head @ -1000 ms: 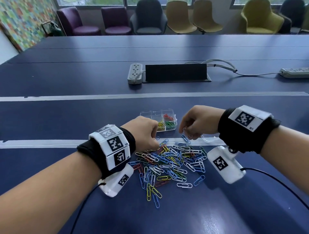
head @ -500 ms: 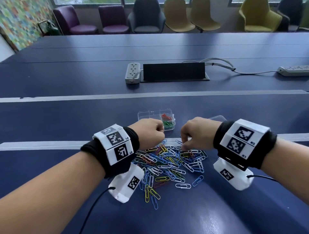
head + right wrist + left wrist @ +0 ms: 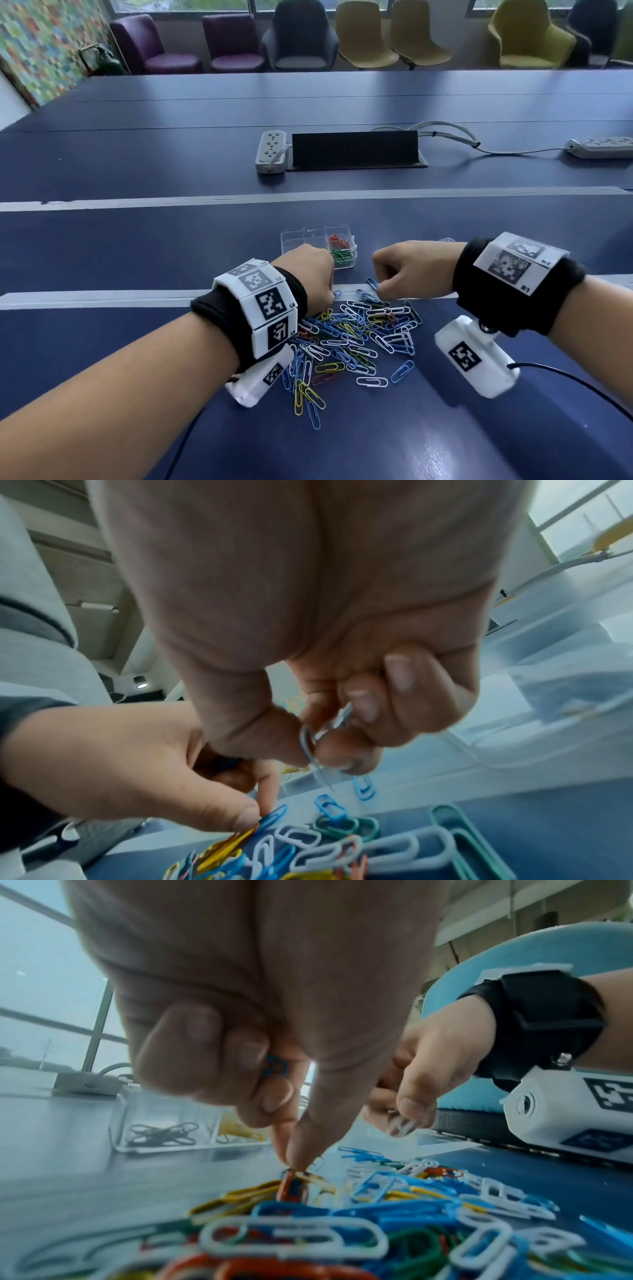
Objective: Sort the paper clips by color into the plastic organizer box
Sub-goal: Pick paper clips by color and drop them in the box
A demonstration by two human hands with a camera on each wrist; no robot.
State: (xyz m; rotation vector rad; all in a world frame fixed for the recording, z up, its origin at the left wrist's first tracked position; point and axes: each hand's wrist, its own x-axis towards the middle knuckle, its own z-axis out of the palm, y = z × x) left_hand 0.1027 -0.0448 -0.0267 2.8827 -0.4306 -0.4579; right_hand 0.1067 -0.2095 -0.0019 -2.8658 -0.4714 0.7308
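Note:
A heap of mixed-colour paper clips [image 3: 352, 335] lies on the blue table. Behind it stands the clear organizer box [image 3: 308, 236], with red and green clips in its right compartments; the left wrist view shows black and yellow clips in it [image 3: 164, 1131]. My left hand [image 3: 325, 294] is at the heap's far left edge. It keeps blue clips [image 3: 274, 1066] tucked in its curled fingers while thumb and forefinger pinch down on a clip in the heap. My right hand [image 3: 378, 291] hovers over the far edge and pinches white clips [image 3: 313, 739].
A clear lid [image 3: 445, 240] lies behind my right wrist. Farther back sit a power strip [image 3: 270, 150], a black cable box [image 3: 354, 149] and a second power strip [image 3: 599, 147] with cables. Chairs line the far side.
My right hand dipped to the heap's far edge and has come up slightly with clips in its pinch. My left hand stayed at the heap's left edge, picking.

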